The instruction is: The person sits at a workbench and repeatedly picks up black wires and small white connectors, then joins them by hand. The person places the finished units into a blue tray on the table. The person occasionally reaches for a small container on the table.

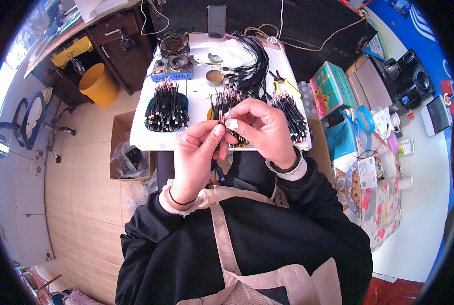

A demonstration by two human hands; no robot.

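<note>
Near the front edge of the white table, my two hands meet. My left hand [194, 150] pinches a thin black cable [222, 122] between thumb and forefinger; its end points up, and the fingers cover much of it. Close against it, my right hand [265, 127] has thumb and forefinger pressed together at the cable end. A white wrap [231, 123] covers the tip of the right thumb. What the right fingertips grip is too small to make out. Behind and beside my hands stand bundles of short black cables, one bundle [167, 109] at left and another [290, 119] at right.
On the white table [201, 94] are a blue soldering station [172, 71], a small fan [174, 46], a round tin [215, 77], long black cables [255, 61], yellow-handled cutters [288, 85] and a phone [217, 21]. A cardboard box [120, 137] stands at left, an orange bin [99, 85] beyond.
</note>
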